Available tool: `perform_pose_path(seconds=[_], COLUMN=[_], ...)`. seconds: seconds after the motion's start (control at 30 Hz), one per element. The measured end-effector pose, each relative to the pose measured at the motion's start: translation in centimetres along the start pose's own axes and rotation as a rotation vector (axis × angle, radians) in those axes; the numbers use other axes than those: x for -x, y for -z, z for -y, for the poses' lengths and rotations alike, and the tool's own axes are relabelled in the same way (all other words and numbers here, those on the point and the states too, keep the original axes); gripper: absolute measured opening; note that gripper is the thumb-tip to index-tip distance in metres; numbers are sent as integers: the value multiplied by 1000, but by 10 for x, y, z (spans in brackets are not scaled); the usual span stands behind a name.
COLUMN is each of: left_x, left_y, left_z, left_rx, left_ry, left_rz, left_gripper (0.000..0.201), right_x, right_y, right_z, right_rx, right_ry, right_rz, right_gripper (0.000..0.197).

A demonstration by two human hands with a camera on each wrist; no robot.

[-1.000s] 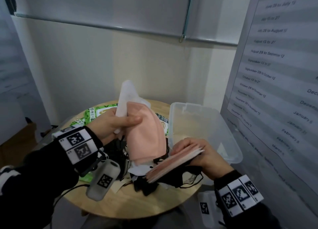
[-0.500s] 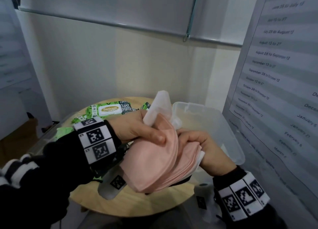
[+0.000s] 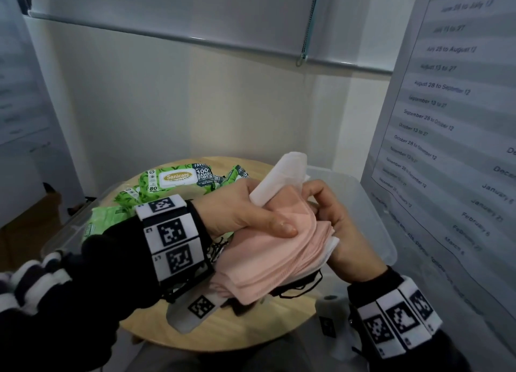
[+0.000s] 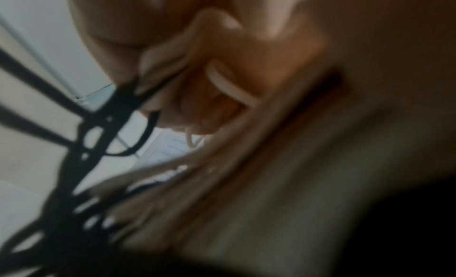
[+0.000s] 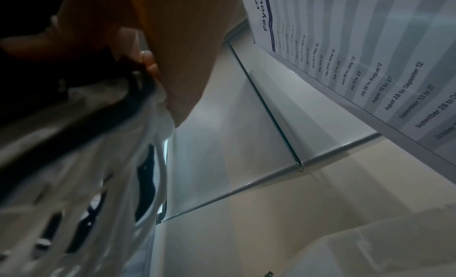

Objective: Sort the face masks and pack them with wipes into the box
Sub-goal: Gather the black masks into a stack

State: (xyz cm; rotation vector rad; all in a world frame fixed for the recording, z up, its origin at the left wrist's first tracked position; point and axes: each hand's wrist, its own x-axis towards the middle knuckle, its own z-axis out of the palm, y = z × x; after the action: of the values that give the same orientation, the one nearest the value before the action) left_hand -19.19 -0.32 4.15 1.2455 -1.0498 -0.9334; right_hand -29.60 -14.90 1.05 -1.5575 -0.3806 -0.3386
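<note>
Left hand (image 3: 245, 209) and right hand (image 3: 337, 226) fingers both curled, gripping pink mask stack (image 3: 268, 262) above desk (image 3: 251, 332).

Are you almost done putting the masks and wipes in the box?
Not yet. The pink masks are gathered into one stack, gripped by the left hand and right hand. The left also holds a white mask. The wipes still lie on the table, outside the clear box.
</note>
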Motion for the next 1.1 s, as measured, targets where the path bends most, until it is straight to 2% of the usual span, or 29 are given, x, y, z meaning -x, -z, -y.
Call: perform_pose_path(seconds=[0.07,0.2,0.37,0.4,0.47,0.57,0.67,0.77,0.83,0.87,0.93,1.03,1.1], left_x=[-2,-3,-3,-4,-3,-2,1,4,8,10,17,27,30], left_y=[-3,-5,-4,-2,-2,1,8,22,33,36,33,17,8], left_z=[-3,-7,-6,-4,-3,-1,-1,-1,-5,-8,-15,-24,-26], left_rx=[-8,-70,-171,-198,-226,-279,-301,-223,-190,-191,-232,-278,-403], left_ry=[-15,8,-3,5,1,3,-21,-128,-196,-222,-237,-167,-113], left_rz=[18,52,29,-16,-105,-243,-387,-509,-558,-544,-408,-157,-48], left_gripper=[68,77,72,63,26,29,32,37,43,47,48,50,46], right_x=[2,1,1,1,1,2,3,6,6,6,5,4,4], right_y=[1,0,0,-1,-1,2,5,8,11,11,11,9,8], right_z=[2,5,7,7,6,5,6,7,5,5,3,0,-1], right_rx=[-27,-5,33,39,68,91,93,93,110,120,119,113,102], right_ry=[6,29,62,49,24,5,-1,-13,-34,-44,-56,-77,-84], right_rz=[9,58,102,83,16,-61,-97,-93,-89,-92,-92,-96,-104], right_gripper=[39,41,44,41,32,25,34,26,30,31,31,37,42])
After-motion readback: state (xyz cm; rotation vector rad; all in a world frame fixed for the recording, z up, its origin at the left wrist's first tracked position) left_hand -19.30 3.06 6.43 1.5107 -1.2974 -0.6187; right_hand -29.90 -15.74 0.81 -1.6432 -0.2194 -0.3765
